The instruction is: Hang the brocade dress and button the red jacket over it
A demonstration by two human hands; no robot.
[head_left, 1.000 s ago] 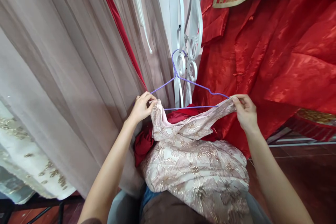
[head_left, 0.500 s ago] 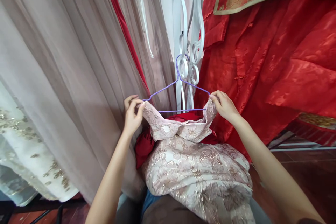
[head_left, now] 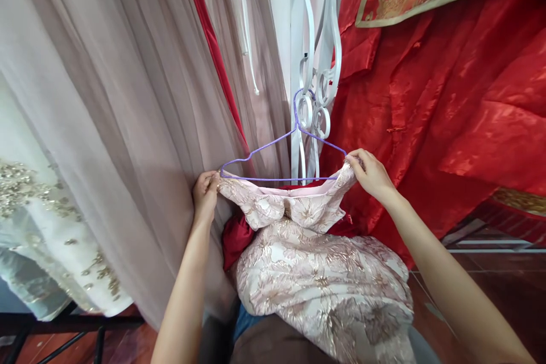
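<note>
A pale pink dress point(head_left: 315, 273) with a metallic floral pattern hangs below a purple wire hanger point(head_left: 273, 139). My left hand point(head_left: 205, 196) is closed on the dress's left shoulder strap, at the hanger's left end. At the other end my right hand point(head_left: 371, 173) pinches the right strap, close against the hanger's corner. The bodice is spread between both hands, and its skirt drapes down over my lap. Dark red cloth point(head_left: 239, 239) shows behind the bodice. The hanger's hook meets a white scrolled metal stand point(head_left: 313, 108).
Dusty-pink sheer fabric point(head_left: 140, 96) hangs along the left, with a red ribbon point(head_left: 213, 40) and a white cord point(head_left: 247, 28). Red satin garments point(head_left: 426, 102) hang at the right. A white gown with gold trim point(head_left: 55, 227) is at far left, above a black metal frame point(head_left: 85, 327).
My left hand has shifted outward and down, and the hanger's left end now shows outside the strap. The bodice looks stretched wider. My right hand stays on its strap.
</note>
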